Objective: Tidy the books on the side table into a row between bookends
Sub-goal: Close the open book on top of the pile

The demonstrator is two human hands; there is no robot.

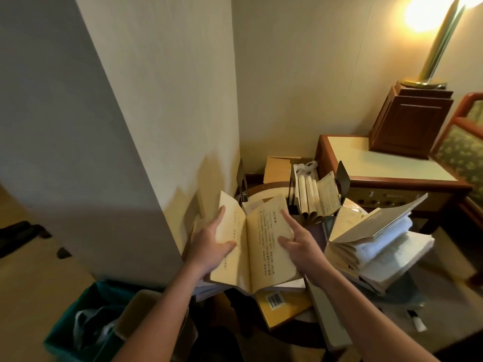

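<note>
Fingers (286,218) of the right hand (300,249) lie straight and spread on the right page of the open book (261,246) — they press it flat. The left hand (209,246) grips the left page at its edge, with the thumb on top. The open book is tilted over a messy pile on the side table (266,190). Behind it a short row (311,197) of books stands up, touching a black bookend (343,176) on its right. A second bookend (241,182) stands by the wall, apart from the row. To the right lies a heap (379,244) of open books — and a yellow book (282,307) lies under the open book.
</note>
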